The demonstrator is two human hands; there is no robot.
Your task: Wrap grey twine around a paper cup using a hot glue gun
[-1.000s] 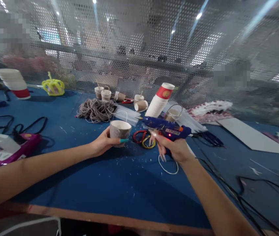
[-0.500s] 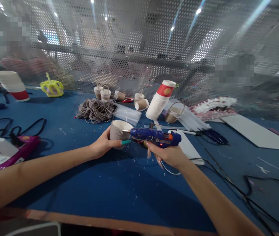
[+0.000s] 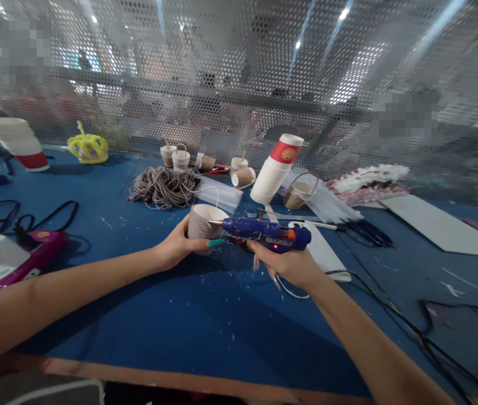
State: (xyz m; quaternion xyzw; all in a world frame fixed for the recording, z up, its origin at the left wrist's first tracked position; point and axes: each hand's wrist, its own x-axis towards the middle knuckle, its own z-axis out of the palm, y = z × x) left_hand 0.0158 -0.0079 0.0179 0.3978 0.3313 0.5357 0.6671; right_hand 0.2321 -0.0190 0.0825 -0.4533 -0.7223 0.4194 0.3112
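Note:
My left hand [image 3: 179, 247] grips a small cord-wrapped paper cup [image 3: 202, 224] just above the blue table [image 3: 180, 320]. My right hand [image 3: 292, 264] holds a blue glue gun [image 3: 266, 232] level, its red light lit. The gun's metal nozzle points left and touches or nearly touches the cup's right rim. A white loop of cord [image 3: 292, 292] lies under my right hand, and red and yellow scissor handles are mostly hidden behind the gun.
A heap of grey cord [image 3: 162, 187] and several small cups [image 3: 205, 163] lie behind. A tilted stack of paper cups [image 3: 275, 169], glue sticks [image 3: 327, 207], a yellow crown [image 3: 88, 149], another cup stack [image 3: 19, 142], black cables [image 3: 395, 326] and a pink object [image 3: 19, 261] surround. Perforated screen at back.
My right hand brought the glue gun down and left until its nozzle reached the cup's rim. The cup in my left hand stayed almost still.

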